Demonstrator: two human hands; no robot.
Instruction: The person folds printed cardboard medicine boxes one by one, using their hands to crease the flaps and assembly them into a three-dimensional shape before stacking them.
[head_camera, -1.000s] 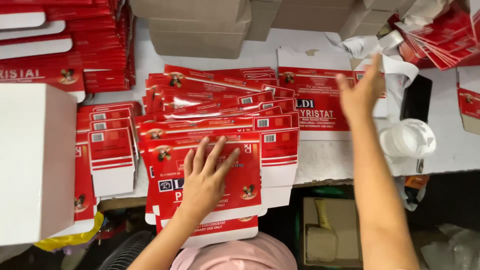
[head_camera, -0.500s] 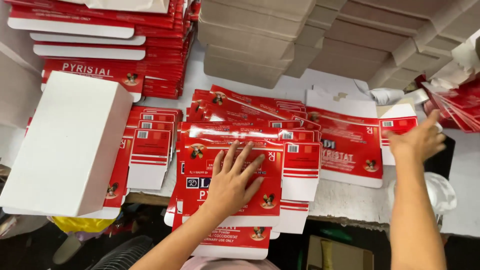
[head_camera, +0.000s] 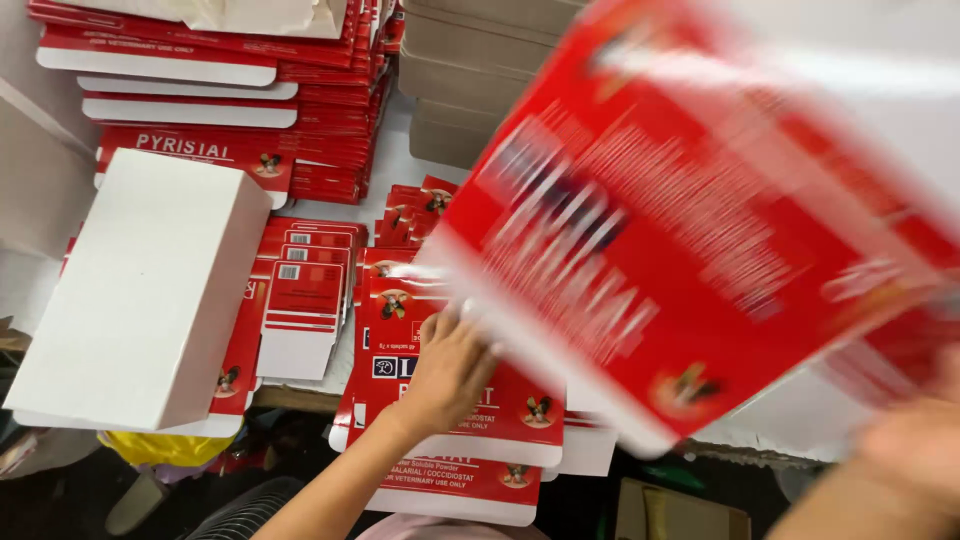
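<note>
Right hand (head_camera: 915, 450), blurred at lower right, holds a flat red-and-white printed carton blank (head_camera: 690, 230); grip detail cannot be told. Blank tilted above the table, long axis running lower left to upper right. Left hand (head_camera: 450, 370), fingers spread, presses flat on the fanned stack of glossy red cartons (head_camera: 480, 420).
</note>
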